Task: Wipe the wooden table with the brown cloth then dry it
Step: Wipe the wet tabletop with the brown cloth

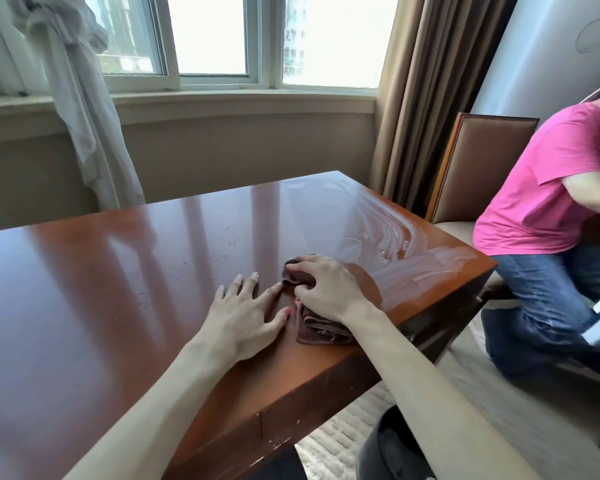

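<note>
A glossy reddish wooden table (118, 271) fills the left and middle of the head view. A folded brown cloth (317, 327) lies near its right edge. My right hand (326, 289) lies on top of the cloth, its fingers curled into the folds at the far end. My left hand (246, 313) rests flat on the tabletop just left of the cloth, fingers spread, the fingertips close to the cloth's edge. Pale wet streaks (395, 237) run across the table's right corner beyond the cloth.
A person in a pink shirt and jeans (541, 209) sits on a brown padded chair (482, 161) close to the table's right corner. Brown curtains (423, 98) and a white sheer curtain (80, 116) hang by the window behind. Carpet lies below the table's near edge.
</note>
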### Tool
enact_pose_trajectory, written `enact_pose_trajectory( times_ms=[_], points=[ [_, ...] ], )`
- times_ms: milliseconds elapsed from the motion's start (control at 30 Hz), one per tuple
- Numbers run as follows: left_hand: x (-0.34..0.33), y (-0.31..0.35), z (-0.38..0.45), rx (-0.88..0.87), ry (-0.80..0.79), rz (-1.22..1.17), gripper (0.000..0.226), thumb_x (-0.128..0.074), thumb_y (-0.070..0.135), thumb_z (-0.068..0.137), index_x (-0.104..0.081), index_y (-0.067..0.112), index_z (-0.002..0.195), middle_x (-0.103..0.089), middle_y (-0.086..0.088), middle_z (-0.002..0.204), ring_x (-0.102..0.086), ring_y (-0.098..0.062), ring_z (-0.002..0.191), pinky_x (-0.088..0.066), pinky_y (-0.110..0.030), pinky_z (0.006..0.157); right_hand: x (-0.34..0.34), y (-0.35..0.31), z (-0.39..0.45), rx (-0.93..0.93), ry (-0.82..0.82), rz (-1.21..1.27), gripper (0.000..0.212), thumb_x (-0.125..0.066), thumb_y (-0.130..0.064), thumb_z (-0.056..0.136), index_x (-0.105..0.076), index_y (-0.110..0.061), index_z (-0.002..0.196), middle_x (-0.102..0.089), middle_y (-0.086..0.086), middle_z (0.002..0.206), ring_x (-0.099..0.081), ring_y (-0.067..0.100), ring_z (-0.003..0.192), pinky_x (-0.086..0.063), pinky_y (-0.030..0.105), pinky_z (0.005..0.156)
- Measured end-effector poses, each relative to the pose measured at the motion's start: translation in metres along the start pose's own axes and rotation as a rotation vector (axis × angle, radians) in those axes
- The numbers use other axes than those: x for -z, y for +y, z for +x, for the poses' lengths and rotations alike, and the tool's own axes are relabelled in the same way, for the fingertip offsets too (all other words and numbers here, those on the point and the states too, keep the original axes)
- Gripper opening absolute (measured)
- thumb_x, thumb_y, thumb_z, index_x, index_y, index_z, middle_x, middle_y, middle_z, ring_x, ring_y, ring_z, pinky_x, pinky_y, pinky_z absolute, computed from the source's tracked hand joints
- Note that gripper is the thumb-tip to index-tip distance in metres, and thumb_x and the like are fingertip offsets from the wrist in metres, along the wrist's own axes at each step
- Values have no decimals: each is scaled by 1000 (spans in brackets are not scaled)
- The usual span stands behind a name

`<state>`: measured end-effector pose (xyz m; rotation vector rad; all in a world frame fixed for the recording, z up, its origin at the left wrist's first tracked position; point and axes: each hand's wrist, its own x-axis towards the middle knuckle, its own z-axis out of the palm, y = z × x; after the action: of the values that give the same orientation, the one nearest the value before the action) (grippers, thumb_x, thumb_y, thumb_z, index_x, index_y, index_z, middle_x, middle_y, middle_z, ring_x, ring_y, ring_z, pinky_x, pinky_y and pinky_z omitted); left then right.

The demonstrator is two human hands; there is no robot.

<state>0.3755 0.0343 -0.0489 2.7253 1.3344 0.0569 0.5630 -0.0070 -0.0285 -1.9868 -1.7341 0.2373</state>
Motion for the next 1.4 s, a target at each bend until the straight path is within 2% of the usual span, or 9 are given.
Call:
enact_pose_trajectory(
  times_ms=[167, 367, 500, 633, 833, 967, 1100, 1233, 1400],
  points=[
    [3, -1, -1, -5, 11, 6, 66, -22, 71, 96, -15, 47, 158, -13, -6, 168, -10, -29, 154, -10, -48, 124, 11, 12, 9, -120, 81, 97, 56, -58, -38, 72, -66, -38, 128, -63, -11, 131, -59, 15, 123, -48, 38, 105],
    [0, -3, -4, 2, 26, 9, 65, -20, 72, 96, -14, 48, 157, -13, -3, 168, -10, -26, 154, -9, -46, 124, 17, 10, -20, -29, -58, 42, 51, -61, -27, 77, -69, -43, 125, -59, -24, 137, -52, 2, 129, -42, 28, 111],
    [2, -2, -2, -5, 25, -3, 64, -22, 70, 97, -16, 47, 157, -14, -4, 168, -10, -27, 154, -10, -47, 124, 24, 9, 5, -152, 1, 21, 47, -55, -35, 75, -69, -46, 118, -67, -17, 122, -62, 19, 117, -52, 39, 98],
    [2, -1, -4, 1, 22, -1, 64, -23, 70, 97, -18, 47, 157, -15, -5, 168, -12, -28, 154, -11, -47, 124, 5, -3, -20, -113, 135, -41, 42, -60, -38, 85, -67, -41, 126, -58, -12, 138, -52, 19, 129, -45, 37, 104],
    [3, 1, 0, 12, -3, -7, 66, -21, 69, 97, -14, 46, 158, -12, -6, 168, -9, -29, 154, -12, -49, 124, 18, 6, -47, -114, 19, 34, 56, -62, -33, 82, -58, -46, 137, -44, -25, 152, -34, 4, 145, -34, 36, 119],
    [11, 3, 10, 30, -65, -37, 58, -20, 63, 100, -25, 44, 155, -27, -6, 162, -24, -31, 149, -25, -49, 119, 6, 1, -49, -101, 132, -10, 49, -60, -34, 84, -61, -47, 131, -50, -27, 147, -41, 2, 140, -39, 33, 114],
    [19, -6, 42, 32, 101, -5, 50, -27, 54, 102, -44, 37, 146, -51, -5, 139, -48, -29, 127, -38, -42, 106, 1, 13, 7, -78, 133, -5, 46, -56, -35, 82, -64, -43, 127, -60, -22, 135, -58, 11, 124, -49, 35, 104],
    [6, -24, 86, 104, 175, -103, 52, -33, 49, 102, -47, 28, 147, -48, -10, 146, -39, -30, 138, -31, -42, 115, -12, 21, 79, -99, 138, -30, 41, -57, -32, 87, -66, -38, 127, -64, -10, 129, -60, 22, 118, -50, 38, 96],
    [3, -47, 145, 131, 178, -115, 56, -29, 57, 100, -34, 40, 153, -28, -7, 163, -14, -30, 153, -11, -49, 124, -25, 38, 172, -122, 157, -55, 37, -56, -32, 89, -68, -37, 124, -67, -4, 126, -61, 28, 115, -52, 39, 93]
  ],
)
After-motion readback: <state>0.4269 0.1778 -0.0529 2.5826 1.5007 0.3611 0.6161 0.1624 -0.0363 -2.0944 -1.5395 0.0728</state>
